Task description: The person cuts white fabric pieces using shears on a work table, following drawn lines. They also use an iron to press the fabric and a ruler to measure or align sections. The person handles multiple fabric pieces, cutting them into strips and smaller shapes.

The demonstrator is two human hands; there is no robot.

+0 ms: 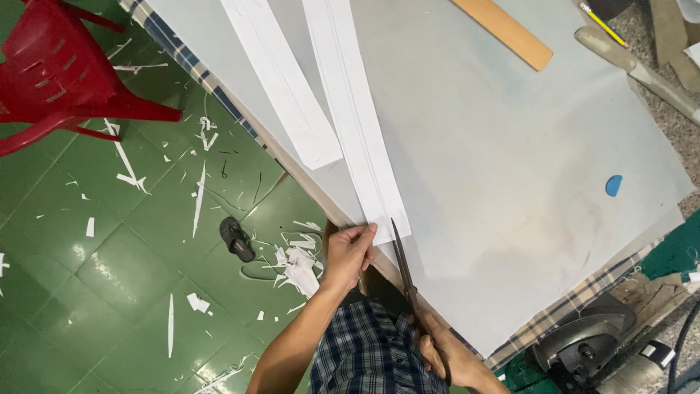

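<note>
Fingers (362,235) of the left hand (348,252) are pinched on the near end of a white strip (357,124), which is laid on the tabletop (510,182). Scissors (405,270), gripped by the right hand (446,354), are opened at the strip's end. A second strip (281,80) is laid beside.

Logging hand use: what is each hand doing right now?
Left hand: pinching the near end of the white strip.
Right hand: closed on the scissors.
</note>
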